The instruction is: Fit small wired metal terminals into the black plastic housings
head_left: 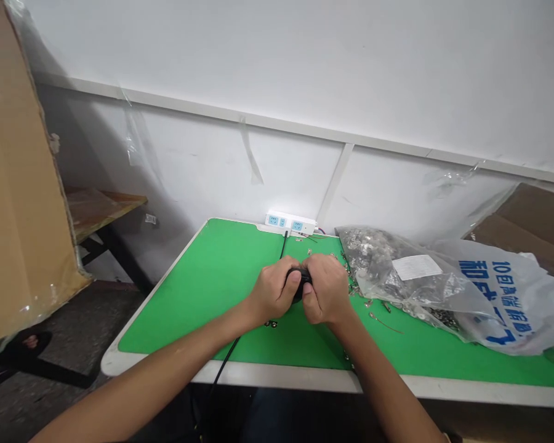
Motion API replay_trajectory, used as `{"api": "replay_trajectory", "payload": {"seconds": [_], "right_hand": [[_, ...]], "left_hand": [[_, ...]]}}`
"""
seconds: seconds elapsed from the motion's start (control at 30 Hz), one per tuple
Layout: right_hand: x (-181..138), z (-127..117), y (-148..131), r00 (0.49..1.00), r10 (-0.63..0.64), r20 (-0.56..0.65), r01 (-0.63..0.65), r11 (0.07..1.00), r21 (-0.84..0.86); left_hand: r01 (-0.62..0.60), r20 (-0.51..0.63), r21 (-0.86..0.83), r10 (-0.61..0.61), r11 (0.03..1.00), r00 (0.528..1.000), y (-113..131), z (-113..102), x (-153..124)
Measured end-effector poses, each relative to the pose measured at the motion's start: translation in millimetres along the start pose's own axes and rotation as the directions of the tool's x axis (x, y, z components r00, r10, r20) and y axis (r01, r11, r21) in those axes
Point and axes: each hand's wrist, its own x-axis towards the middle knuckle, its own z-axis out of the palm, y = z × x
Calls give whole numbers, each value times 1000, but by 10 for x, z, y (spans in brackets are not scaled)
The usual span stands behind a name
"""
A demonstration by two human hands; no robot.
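Observation:
My left hand (273, 289) and my right hand (325, 289) meet over the middle of the green table (212, 289). Both are closed around a small black object (301, 284) held between them; only a sliver of it shows between the thumbs. A black cable (283, 245) runs from near the hands back to a white power strip (290, 223) at the table's far edge. Another stretch of black cable (224, 363) drops off the front edge under my left forearm. Small metal parts (271, 323) lie on the green surface just below my left hand.
A clear plastic bag of small metal parts (388, 271) lies right of my hands, beside a white bag with blue print (503, 295). Loose metal bits (383, 320) are scattered near them. Large cardboard (13, 184) leans at the left; a wooden bench (101, 209) stands behind it.

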Motion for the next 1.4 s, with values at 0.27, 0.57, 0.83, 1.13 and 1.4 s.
{"api": "replay_trajectory", "payload": {"seconds": [0.27,0.57,0.83,1.13,1.4], "right_hand": [[0,5,-26,1000,8,-15,-8,1000,15],[-57,42,-3,1000,15,24,-16,999,51],[-34,64,-4,998,66,10,-67,988,140],[102,-96,27,978,-47,202,32,996,80],[510,-297,213,951,107,289,-102,994,-32]], "left_hand": [[-47,-10,39,47,998,999,-2,-4,-8],[-10,13,22,10,1000,1000,-3,-2,-12],[19,14,-10,-18,1000,1000,23,15,-13],[-111,57,74,107,991,993,-78,-160,111],[-334,-199,428,448,839,871,-178,-367,280]]}}
